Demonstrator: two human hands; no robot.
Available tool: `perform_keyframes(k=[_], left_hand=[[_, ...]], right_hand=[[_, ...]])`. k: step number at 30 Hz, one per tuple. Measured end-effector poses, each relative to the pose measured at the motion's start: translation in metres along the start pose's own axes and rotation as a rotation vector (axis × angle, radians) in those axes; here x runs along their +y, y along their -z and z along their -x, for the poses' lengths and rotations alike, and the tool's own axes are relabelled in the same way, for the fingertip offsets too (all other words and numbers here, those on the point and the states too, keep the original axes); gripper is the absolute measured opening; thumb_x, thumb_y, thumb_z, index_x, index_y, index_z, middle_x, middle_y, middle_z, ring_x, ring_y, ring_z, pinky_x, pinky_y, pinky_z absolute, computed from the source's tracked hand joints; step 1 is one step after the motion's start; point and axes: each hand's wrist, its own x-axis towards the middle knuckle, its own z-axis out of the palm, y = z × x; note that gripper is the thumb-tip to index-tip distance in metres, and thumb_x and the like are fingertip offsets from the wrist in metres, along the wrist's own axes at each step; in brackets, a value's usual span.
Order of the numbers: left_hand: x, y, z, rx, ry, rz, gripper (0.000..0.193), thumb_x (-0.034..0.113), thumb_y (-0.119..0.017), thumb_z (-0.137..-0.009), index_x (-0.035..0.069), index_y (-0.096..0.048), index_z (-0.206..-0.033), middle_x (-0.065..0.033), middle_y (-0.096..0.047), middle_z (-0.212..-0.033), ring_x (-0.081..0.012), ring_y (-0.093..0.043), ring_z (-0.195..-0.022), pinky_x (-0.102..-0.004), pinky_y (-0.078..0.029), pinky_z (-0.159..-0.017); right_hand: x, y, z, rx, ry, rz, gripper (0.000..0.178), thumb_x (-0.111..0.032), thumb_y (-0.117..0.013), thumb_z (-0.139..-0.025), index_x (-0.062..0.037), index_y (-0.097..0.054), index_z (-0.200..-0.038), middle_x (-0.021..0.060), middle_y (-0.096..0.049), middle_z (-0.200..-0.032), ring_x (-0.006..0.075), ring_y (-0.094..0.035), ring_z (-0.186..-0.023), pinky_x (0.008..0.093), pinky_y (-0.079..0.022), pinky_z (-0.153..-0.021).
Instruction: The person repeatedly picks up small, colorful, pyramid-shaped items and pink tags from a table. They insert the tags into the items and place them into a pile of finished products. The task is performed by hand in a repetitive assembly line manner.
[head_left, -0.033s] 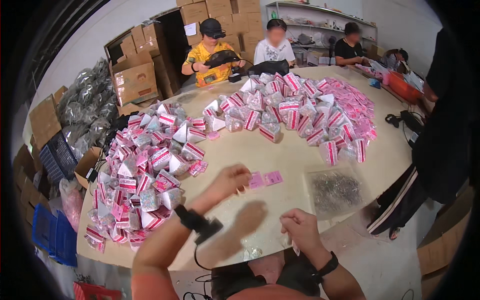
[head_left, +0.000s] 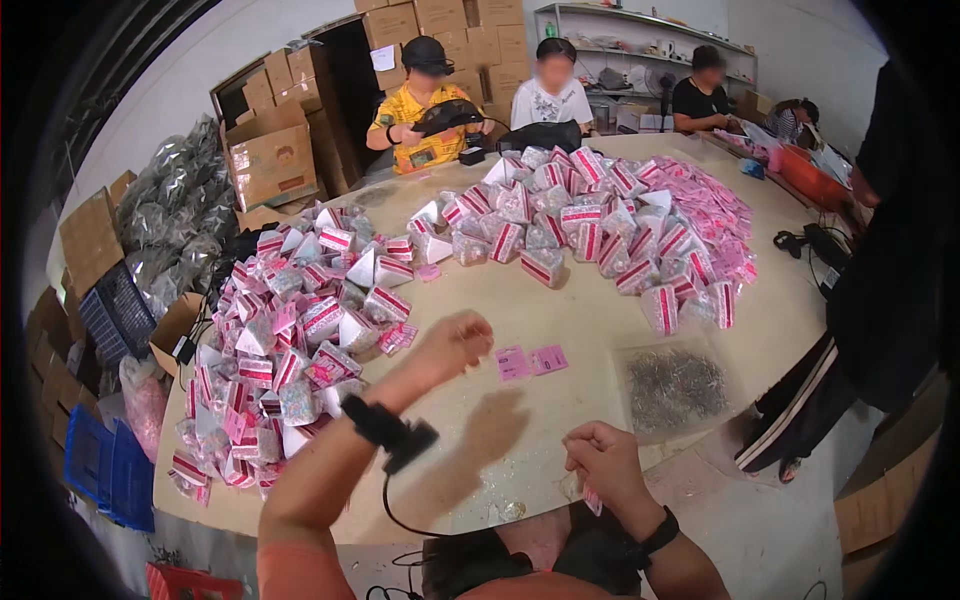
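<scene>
Two small pink cards lie side by side on the pale table, the left card and the right card. My left hand hovers just left of them, its fingers loosely bent and apart, with nothing visible in them; they are slightly blurred. Near the table's front edge, my right hand is closed. Pink cards poke out below its fingers; how many is hidden. To the right of the loose cards sits a clear shallow tray filled with small thin metal pieces.
A heap of filled clear bags with pink-and-white headers covers the table's left side. Another bag heap and a pile of pink cards lie farther back. A person in dark clothes stands at the right; other people sit behind the table.
My left hand has drawn back slightly to the left and away from the left pink card, which now shows fully. My right hand has hardly moved.
</scene>
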Motion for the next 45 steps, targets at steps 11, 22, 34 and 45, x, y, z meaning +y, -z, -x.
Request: perform_keyframes(k=[11, 22, 34, 45], left_hand=[[-0.045, 0.119, -0.164, 0.422, 0.039, -0.755, 0.065, 0.029, -0.066, -0.065, 0.005, -0.043, -0.121, -0.0218, -0.054, -0.108, -0.0339, -0.052, -0.103, -0.0384, -0.041, -0.087], [-0.100, 0.043, -0.242, 0.423, 0.007, -0.672, 0.078, 0.043, -0.065, -0.067, 0.001, -0.035, -0.127, -0.0244, -0.045, -0.121, -0.0375, -0.038, -0.117, -0.0409, -0.031, -0.098], [-0.050, 0.002, -0.257, 0.040, 0.006, -0.600, 0.067, 0.053, -0.055, -0.074, 0.005, -0.045, -0.119, -0.0215, -0.053, -0.112, -0.0346, -0.049, -0.106, -0.0415, -0.041, -0.084], [-0.028, -0.047, -0.234, -0.228, -0.302, -0.630, 0.073, 0.051, -0.061, -0.071, 0.009, -0.038, -0.128, -0.0221, -0.045, -0.116, -0.0373, -0.049, -0.103, -0.0423, -0.041, -0.087]], right_hand=[[0.019, 0.039, -0.017, -0.195, -0.423, -0.374, 0.012, 0.000, -0.051, -0.080, 0.0055, -0.052, -0.092, 0.0099, -0.056, -0.067, 0.0070, -0.049, -0.053, 0.0182, -0.038, -0.047], [0.016, 0.040, -0.020, -0.382, -0.438, -0.328, 0.010, -0.001, -0.055, -0.079, 0.0021, -0.055, -0.088, 0.0051, -0.057, -0.065, 0.0053, -0.046, -0.048, 0.0182, -0.037, -0.044], [0.000, 0.045, -0.026, -0.453, -0.460, -0.359, 0.014, -0.007, -0.060, -0.079, 0.0022, -0.057, -0.089, 0.0038, -0.058, -0.065, 0.0046, -0.051, -0.051, 0.0183, -0.040, -0.045], [0.011, 0.041, -0.022, -0.404, -0.369, -0.129, 0.012, -0.003, -0.058, -0.078, 0.0013, -0.057, -0.089, 0.0034, -0.058, -0.067, 0.0070, -0.053, -0.054, 0.0190, -0.042, -0.050]])
